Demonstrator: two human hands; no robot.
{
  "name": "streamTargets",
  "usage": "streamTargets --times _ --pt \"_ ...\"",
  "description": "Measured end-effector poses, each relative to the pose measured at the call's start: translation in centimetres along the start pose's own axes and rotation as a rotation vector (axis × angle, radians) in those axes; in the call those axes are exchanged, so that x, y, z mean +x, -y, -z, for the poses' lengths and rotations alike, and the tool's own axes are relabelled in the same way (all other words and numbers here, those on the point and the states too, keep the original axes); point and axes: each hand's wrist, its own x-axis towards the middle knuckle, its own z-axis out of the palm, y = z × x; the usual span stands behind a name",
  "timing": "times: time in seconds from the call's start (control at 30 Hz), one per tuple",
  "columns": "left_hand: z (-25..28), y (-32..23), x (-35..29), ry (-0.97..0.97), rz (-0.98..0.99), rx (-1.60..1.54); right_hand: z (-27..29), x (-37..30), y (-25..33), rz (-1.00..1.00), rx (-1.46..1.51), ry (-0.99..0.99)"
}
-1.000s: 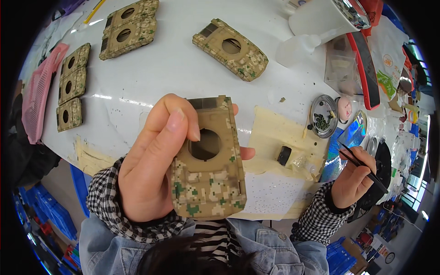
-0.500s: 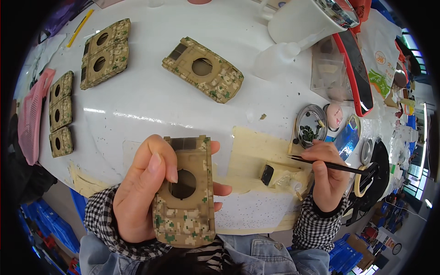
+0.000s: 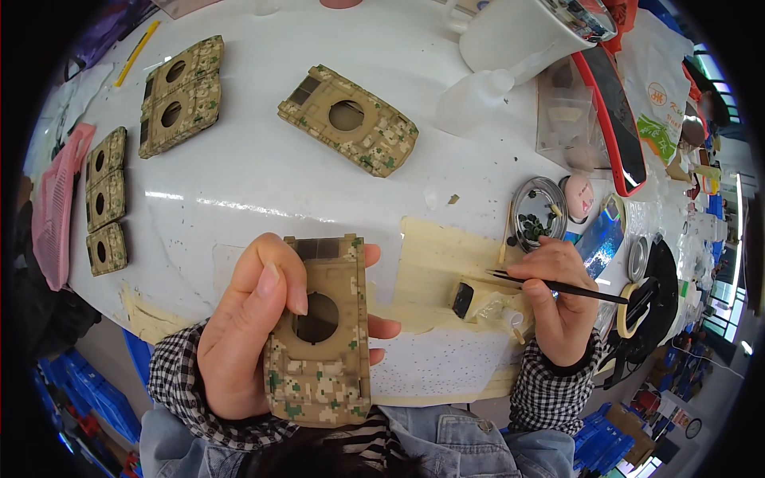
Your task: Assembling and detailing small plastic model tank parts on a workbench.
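Note:
My left hand [image 3: 243, 342] grips a toy tank hull [image 3: 323, 378] in tan and green pixel camouflage, with a round hole in its upper face. The thumb and a bent finger press its left edge, and other fingertips show past its right edge. Black tweezers [image 3: 586, 292] lie in the closed fingers of my right hand [image 3: 562, 323], their tips pointing left. Whether the tips pinch anything is too small to tell. Just below the tips stands a small block with a black end [image 3: 462, 299], wrapped in tape. Beyond that hand, a round clear dish [image 3: 519, 199] holds small dark green pieces.
Another camouflage hull [image 3: 378, 137] lies at the far middle, with several more [image 3: 182, 99] in rows at the left. A white mug [image 3: 498, 44], a white bottle [image 3: 470, 103] and a red-edged phone [image 3: 612, 119] stand or lean at far right. Masking tape [image 3: 430, 255] covers part of the table.
My right hand and the tweezers have shifted slightly left. The left hand still grips the hull, almost unmoved. The whole view has shifted a little.

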Motion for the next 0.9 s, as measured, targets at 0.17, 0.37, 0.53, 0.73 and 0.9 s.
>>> streamTargets --times 0.17,0.37,0.53,0.73,0.9 --pt "0.0 0.1 0.1 0.011 -0.003 0.000 0.1 0.0 0.2 0.043 -0.068 0.022" --pt "0.1 0.1 0.1 0.012 -0.008 -0.011 0.0 0.2 0.3 0.043 -0.054 0.014" --pt "0.2 0.2 0.1 0.019 -0.012 -0.002 0.0 -0.2 -0.1 0.061 -0.040 -0.038" --pt "0.7 0.9 0.9 0.083 -0.055 0.005 0.6 -1.0 0.6 0.148 -0.050 -0.195" --pt "0.7 0.8 0.4 0.392 -0.080 0.135 1.9 -1.7 3.4 0.449 -0.182 -0.232"
